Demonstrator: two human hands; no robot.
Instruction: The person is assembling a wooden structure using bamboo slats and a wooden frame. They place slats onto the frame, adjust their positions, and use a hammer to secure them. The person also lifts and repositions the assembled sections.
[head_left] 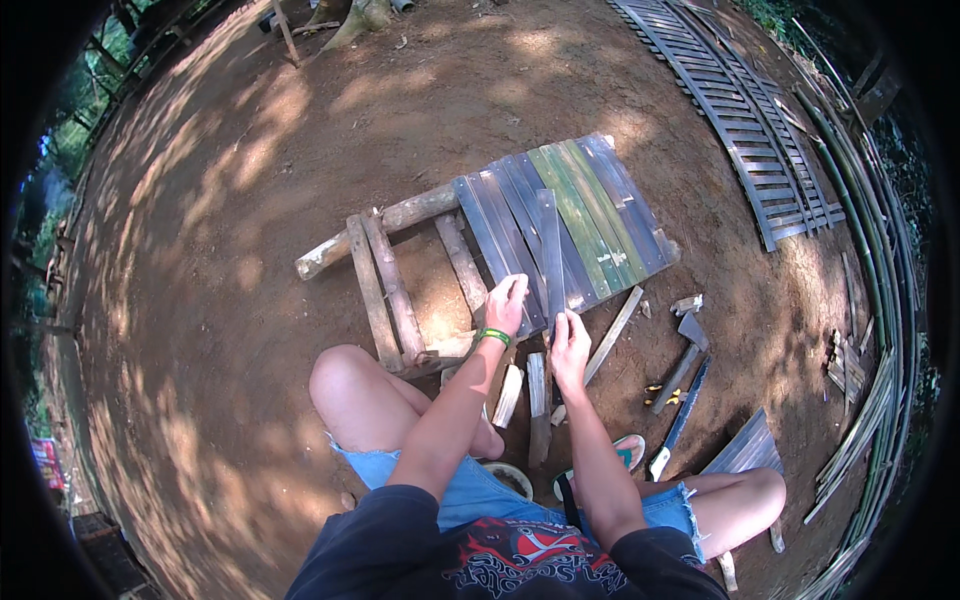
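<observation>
Before me lies a low wooden frame of round poles (420, 210), its right part covered by dark and green slats (585, 210). A loose dark slat (551, 250) lies lengthwise over this cover, tilted a little against the other slats. My right hand (571, 350) is closed around its near end. To the left, my left hand (506, 306), with a green and yellow band at the wrist, is closed above the near edge of the slats. Its fingertips are pinched together, and what they hold, if anything, is too small to make out.
An axe (680, 365), yellow-handled pliers (664, 394) and a long saw (684, 420) lie to my right. Split wood (538, 410) and a bowl (510, 478) sit between my legs. A slatted panel (745, 130) and bamboo poles (890, 290) lie farther right.
</observation>
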